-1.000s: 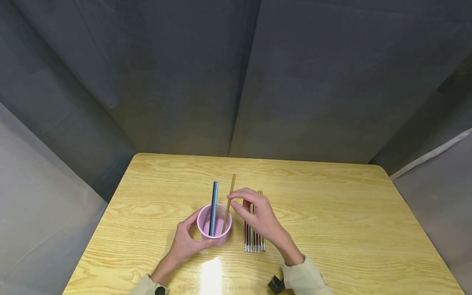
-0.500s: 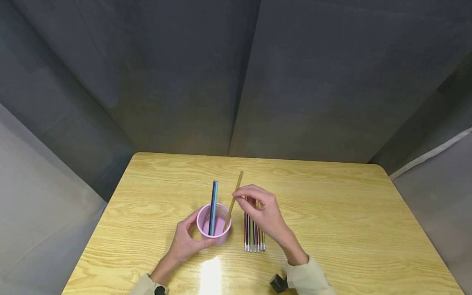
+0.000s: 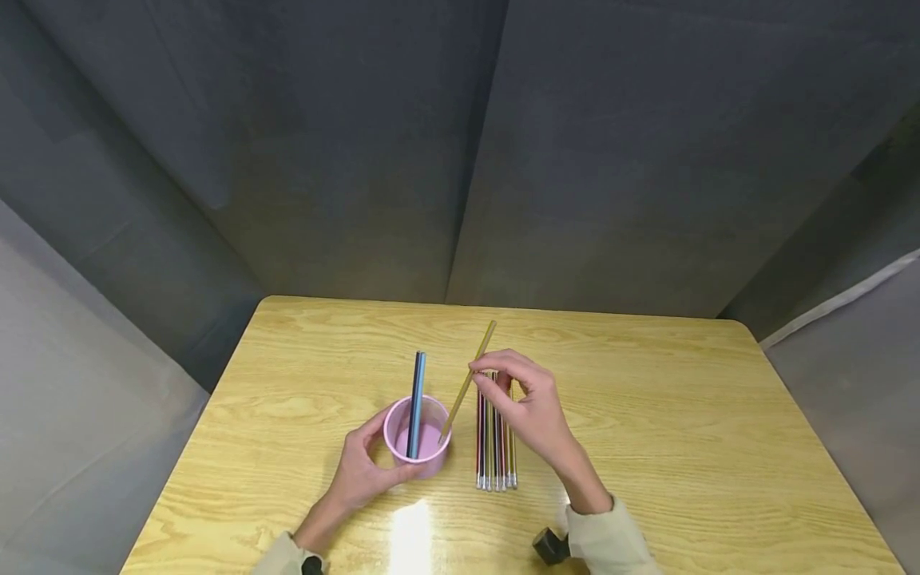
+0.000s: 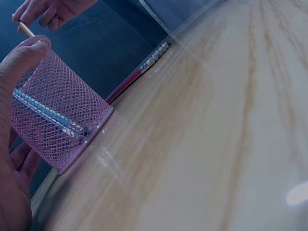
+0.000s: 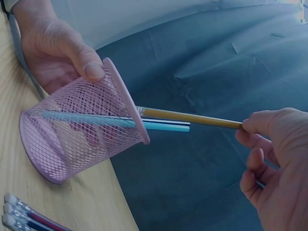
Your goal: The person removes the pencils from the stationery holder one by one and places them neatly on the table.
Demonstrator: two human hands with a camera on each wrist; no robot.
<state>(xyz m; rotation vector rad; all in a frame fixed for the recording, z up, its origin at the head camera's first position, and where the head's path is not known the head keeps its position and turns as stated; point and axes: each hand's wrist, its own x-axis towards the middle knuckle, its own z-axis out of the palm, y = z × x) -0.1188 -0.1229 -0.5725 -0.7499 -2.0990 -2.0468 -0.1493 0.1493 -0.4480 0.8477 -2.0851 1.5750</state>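
Note:
My left hand [image 3: 362, 473] holds a pink mesh pencil cup [image 3: 426, 465] upright on the table, thumb at its rim. A light blue pencil [image 5: 166, 127] and a dark blue pencil [image 3: 414, 399] lean together inside it. Between thumb and fingertips, my right hand [image 3: 530, 399] pinches a yellow pencil [image 5: 192, 117] near its upper part. That pencil slants up to the right, its eraser end right at the cup's mouth in the right wrist view. Beneath the right hand lies a row of several pencils [image 3: 496, 455], eraser ends toward me, the far ends partly hidden by the hand.
The wood-patterned table [image 3: 661, 415] stretches away on both sides. Grey curtains [image 3: 345, 160] hang behind its far edge. A small black block [image 3: 550, 546] sits by the right sleeve, and glare shines on the table near the front.
My right hand has moved right and slightly away from me, drawing the yellow pencil up from inside the cup to its right rim. The left hand and cup have stayed put.

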